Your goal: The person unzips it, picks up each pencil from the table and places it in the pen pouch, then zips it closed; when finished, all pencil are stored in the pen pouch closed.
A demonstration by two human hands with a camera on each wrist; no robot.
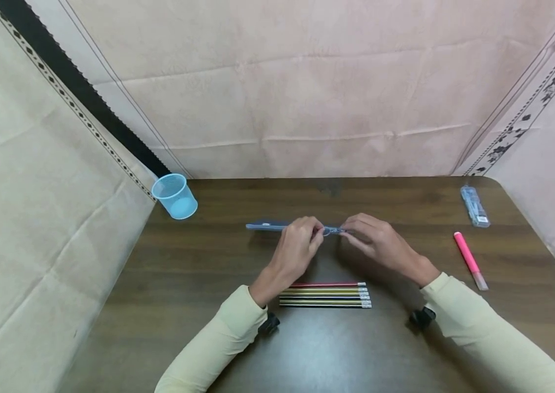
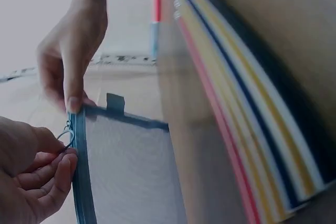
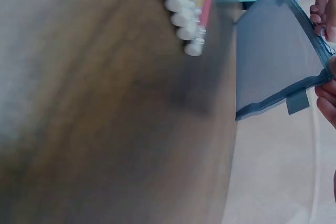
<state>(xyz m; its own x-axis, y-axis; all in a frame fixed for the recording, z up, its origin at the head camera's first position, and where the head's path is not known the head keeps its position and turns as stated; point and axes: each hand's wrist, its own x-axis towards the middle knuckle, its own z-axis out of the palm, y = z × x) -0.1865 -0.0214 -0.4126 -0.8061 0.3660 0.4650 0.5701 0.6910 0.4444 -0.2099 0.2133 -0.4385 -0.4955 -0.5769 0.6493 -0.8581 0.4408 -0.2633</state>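
A see-through mesh zipper pouch [image 2: 131, 171] with blue edging hangs upright between my hands, its zipper along the top. My left hand [image 1: 294, 248] pinches the ring-shaped zipper pull [image 2: 66, 139], which sits near one end of the zipper. The thumb and fingers of my right hand [image 1: 380, 243] pinch the top corner at that same end, just above a small fabric tab [image 2: 115, 103]. Seen from the head, the pouch is a thin blue strip. Below the hands, several striped pencils [image 1: 326, 296] lie side by side on the table, white ends to the right.
A light-blue plastic cup [image 1: 175, 196] stands at the table's back left corner. On the right lie a pink marker [image 1: 470, 261] and, farther back, a small blue packet [image 1: 475, 206]. Pale cloth [image 1: 306, 98] hangs behind the brown table [image 1: 198, 305].
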